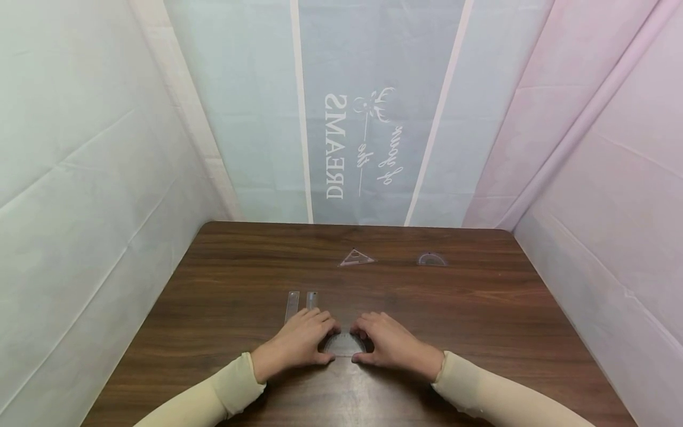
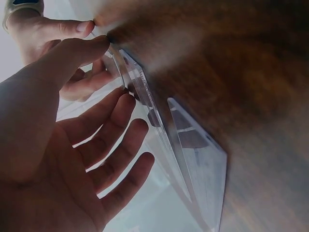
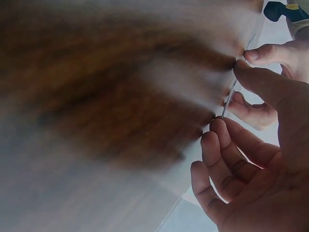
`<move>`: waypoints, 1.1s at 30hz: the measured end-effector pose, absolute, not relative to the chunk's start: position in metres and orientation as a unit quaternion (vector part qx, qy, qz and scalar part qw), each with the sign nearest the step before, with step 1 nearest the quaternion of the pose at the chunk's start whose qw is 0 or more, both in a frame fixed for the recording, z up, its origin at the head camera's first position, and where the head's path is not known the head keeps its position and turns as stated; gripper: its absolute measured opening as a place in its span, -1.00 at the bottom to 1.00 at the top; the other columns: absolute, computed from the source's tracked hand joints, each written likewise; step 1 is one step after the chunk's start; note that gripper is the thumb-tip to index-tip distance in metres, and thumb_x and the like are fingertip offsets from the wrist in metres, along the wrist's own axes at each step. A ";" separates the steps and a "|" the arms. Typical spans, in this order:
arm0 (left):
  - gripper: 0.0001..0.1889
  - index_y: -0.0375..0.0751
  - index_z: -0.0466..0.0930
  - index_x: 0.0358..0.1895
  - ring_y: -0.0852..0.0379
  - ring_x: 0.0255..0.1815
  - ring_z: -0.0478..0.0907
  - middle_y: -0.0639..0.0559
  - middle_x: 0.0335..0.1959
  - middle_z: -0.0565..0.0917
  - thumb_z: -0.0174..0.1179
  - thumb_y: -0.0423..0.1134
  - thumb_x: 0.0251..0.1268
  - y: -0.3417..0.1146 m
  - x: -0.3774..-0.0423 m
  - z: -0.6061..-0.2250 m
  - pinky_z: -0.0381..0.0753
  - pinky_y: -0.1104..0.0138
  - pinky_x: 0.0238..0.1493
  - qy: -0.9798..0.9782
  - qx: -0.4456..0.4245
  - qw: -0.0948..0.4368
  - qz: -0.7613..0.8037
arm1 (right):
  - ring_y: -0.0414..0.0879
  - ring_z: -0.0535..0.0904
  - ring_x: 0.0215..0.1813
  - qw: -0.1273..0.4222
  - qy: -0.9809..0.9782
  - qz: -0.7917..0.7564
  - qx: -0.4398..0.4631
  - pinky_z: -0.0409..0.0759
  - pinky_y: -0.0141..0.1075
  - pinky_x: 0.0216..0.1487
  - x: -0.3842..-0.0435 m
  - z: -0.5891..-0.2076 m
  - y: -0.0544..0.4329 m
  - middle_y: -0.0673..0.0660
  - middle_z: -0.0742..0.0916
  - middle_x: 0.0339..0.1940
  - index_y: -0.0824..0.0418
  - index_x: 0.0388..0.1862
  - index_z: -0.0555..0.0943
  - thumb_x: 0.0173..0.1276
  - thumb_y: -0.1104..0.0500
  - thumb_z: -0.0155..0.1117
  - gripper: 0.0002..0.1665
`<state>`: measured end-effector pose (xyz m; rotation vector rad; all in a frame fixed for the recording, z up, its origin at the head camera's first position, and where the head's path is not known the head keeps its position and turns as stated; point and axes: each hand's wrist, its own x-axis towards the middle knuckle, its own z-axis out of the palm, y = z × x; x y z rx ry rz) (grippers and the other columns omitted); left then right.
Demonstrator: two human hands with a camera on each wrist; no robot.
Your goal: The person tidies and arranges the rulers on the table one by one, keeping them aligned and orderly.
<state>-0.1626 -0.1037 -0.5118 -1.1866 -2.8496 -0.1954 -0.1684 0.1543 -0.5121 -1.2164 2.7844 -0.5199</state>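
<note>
A clear protractor (image 1: 344,344) lies flat, or nearly so, near the front of the table, its curved side facing away from me. At its left end my left hand (image 1: 299,339) pinches it between thumb and fingers. My right hand (image 1: 393,345) grips the opposite end the same way. Seen edge-on in the right wrist view, the protractor (image 3: 230,96) is a thin line between the fingertips. Just beyond the left hand are two clear rulers, a left ruler (image 1: 291,305) and a right ruler (image 1: 312,299), their near ends partly hidden by that hand.
Farther back on the brown wooden table (image 1: 469,314) lie a clear set square (image 1: 356,258) and, to its right, a second protractor (image 1: 432,260). Fabric walls enclose the table's sides and back, and a lettered curtain (image 1: 368,47) hangs behind it.
</note>
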 end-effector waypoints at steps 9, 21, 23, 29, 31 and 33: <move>-0.50 0.05 0.71 0.07 0.16 -0.02 0.60 0.21 -0.07 0.66 0.58 0.19 0.17 -0.103 -0.162 -0.509 0.61 0.22 0.02 -0.921 -0.384 0.024 -0.058 | -0.31 0.46 -0.19 0.030 0.904 -0.161 -0.395 0.52 -0.26 -0.06 -0.168 -0.510 0.155 -0.15 0.62 -0.24 0.07 0.07 0.71 0.28 -0.16 0.66 -0.47; -0.49 0.03 0.70 0.08 0.15 -0.01 0.58 0.18 -0.04 0.67 0.56 0.19 0.17 -0.103 -0.162 -0.507 0.60 0.23 0.02 -0.920 -0.387 0.023 -0.053 | -0.31 0.45 -0.19 0.023 0.904 -0.160 -0.395 0.53 -0.26 -0.05 -0.168 -0.511 0.155 -0.15 0.60 -0.25 0.06 0.05 0.71 0.25 -0.17 0.67 -0.47; -0.49 0.03 0.70 0.08 0.14 0.00 0.58 0.18 -0.03 0.67 0.55 0.19 0.18 -0.103 -0.162 -0.506 0.60 0.23 0.02 -0.920 -0.387 0.023 -0.052 | -0.31 0.45 -0.19 0.024 0.904 -0.161 -0.395 0.53 -0.26 -0.05 -0.168 -0.510 0.155 -0.15 0.61 -0.25 0.06 0.05 0.71 0.25 -0.17 0.67 -0.47; -0.49 0.03 0.70 0.09 0.14 0.01 0.58 0.17 -0.02 0.67 0.55 0.20 0.18 -0.102 -0.162 -0.505 0.60 0.23 0.03 -0.921 -0.386 0.020 -0.050 | -0.31 0.45 -0.19 0.023 0.903 -0.163 -0.397 0.55 -0.25 -0.03 -0.169 -0.509 0.155 -0.14 0.61 -0.25 0.07 0.05 0.71 0.25 -0.16 0.67 -0.47; -0.48 0.03 0.71 0.09 0.14 0.02 0.58 0.17 -0.02 0.67 0.55 0.21 0.18 -0.102 -0.162 -0.504 0.60 0.22 0.04 -0.921 -0.385 0.019 -0.050 | -0.31 0.45 -0.19 0.023 0.902 -0.163 -0.399 0.56 -0.25 -0.02 -0.169 -0.508 0.155 -0.14 0.60 -0.25 0.08 0.06 0.71 0.25 -0.16 0.67 -0.46; -0.48 0.03 0.71 0.08 0.14 0.02 0.58 0.17 -0.01 0.68 0.54 0.21 0.18 -0.102 -0.162 -0.504 0.60 0.22 0.04 -0.921 -0.386 0.019 -0.050 | -0.31 0.45 -0.19 0.024 0.902 -0.164 -0.399 0.57 -0.24 -0.02 -0.169 -0.507 0.155 -0.14 0.60 -0.25 0.08 0.06 0.71 0.26 -0.16 0.67 -0.47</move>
